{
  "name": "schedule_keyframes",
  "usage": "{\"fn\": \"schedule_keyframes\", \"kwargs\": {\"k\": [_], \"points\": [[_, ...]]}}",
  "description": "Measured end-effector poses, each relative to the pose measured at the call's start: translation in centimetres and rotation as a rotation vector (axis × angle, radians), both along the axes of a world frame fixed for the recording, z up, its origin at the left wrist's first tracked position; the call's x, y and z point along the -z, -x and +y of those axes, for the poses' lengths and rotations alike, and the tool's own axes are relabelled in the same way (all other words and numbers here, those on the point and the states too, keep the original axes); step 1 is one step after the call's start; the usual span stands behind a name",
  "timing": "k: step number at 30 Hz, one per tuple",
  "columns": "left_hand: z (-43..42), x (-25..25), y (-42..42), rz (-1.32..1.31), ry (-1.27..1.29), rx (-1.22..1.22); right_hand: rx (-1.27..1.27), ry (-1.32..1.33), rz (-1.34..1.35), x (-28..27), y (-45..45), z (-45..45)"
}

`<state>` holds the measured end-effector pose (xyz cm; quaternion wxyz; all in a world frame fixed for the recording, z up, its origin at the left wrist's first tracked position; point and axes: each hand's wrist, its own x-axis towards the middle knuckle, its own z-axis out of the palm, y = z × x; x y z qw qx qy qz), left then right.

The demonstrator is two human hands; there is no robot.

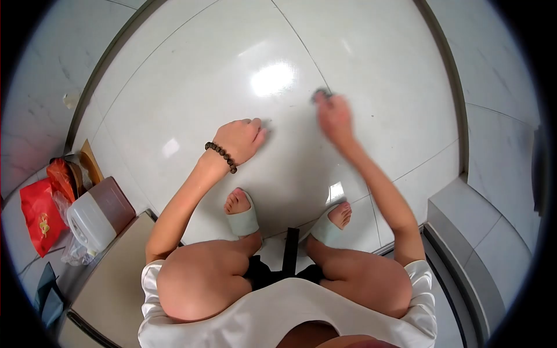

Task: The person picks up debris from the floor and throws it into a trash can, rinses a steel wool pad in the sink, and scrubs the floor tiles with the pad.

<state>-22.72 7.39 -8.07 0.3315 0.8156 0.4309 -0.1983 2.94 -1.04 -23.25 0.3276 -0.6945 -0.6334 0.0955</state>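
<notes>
My left hand (239,139), with a dark beaded bracelet (221,157) at the wrist, hangs above the glossy floor tiles (203,87). Its fingers are curled together at the right side, and whatever they may hold is hidden. Farther forward and to the right, my right hand (335,116) is closed and blurred by motion. A small dark object (321,94) shows at its fingertips, too blurred to name. The two hands are apart, out in front of my feet, which wear pale slippers (243,221).
At the left stand a white plastic jug (93,220), a red bag (43,217) and a brownish box (113,200), beside a beige surface (110,278). A black strap (291,252) hangs between my knees. Tiled ledges (470,211) are at the right.
</notes>
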Motion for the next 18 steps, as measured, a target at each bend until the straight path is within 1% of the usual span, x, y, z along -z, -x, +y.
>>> {"fn": "schedule_keyframes", "kwargs": {"k": [1,3,4,6,8,9,10,11,12,13,15,17,18], "points": [[0.0,0.1,-0.3,0.005,-0.016,0.029,-0.052,0.048,0.255,0.9,3.1,-1.2],[-0.2,0.4,-0.7,0.008,-0.034,0.067,-0.379,-0.118,-0.084,0.0,7.0,-3.2],[-0.4,0.4,-0.6,-0.017,-0.06,0.078,-0.37,-0.121,-0.088,-0.1,6.6,-3.2],[-0.7,0.4,-0.5,-0.043,-0.079,0.099,-0.464,-0.158,-0.159,-0.4,5.3,-3.2],[-0.9,0.3,-0.4,-0.026,-0.076,0.086,-0.324,-0.074,-0.072,-0.1,0.7,-1.5],[-1.2,0.4,-0.3,-0.033,-0.07,0.084,-0.226,-0.091,-0.26,0.0,-2.2,-0.2],[-1.4,0.4,-0.2,-0.014,-0.086,0.087,-0.111,-0.049,-0.335,-0.9,-5.0,0.9],[-1.7,0.4,0.2,0.012,-0.101,0.085,-0.027,-0.024,-0.377,-0.2,-8.0,1.7],[-2.1,0.3,0.5,0.02,-0.093,0.072,0.07,0.023,-0.407,-1.3,-9.4,2.2],[-2.2,0.3,0.6,0.051,-0.094,0.079,0.11,0.029,-0.411,-1.6,-10.5,2.5],[-2.3,0.7,1.0,0.082,-0.098,0.077,0.141,0.065,-0.456,-1.3,-9.7,2.7],[-2.6,1.8,1.7,0.12,-0.155,0.078,0.052,-0.02,-0.42,-1.0,-5.7,2.3],[-2.6,2.1,1.8,0.121,-0.155,0.065,-0.027,-0.041,-0.333,-0.4,-2.5,1.8]]}}
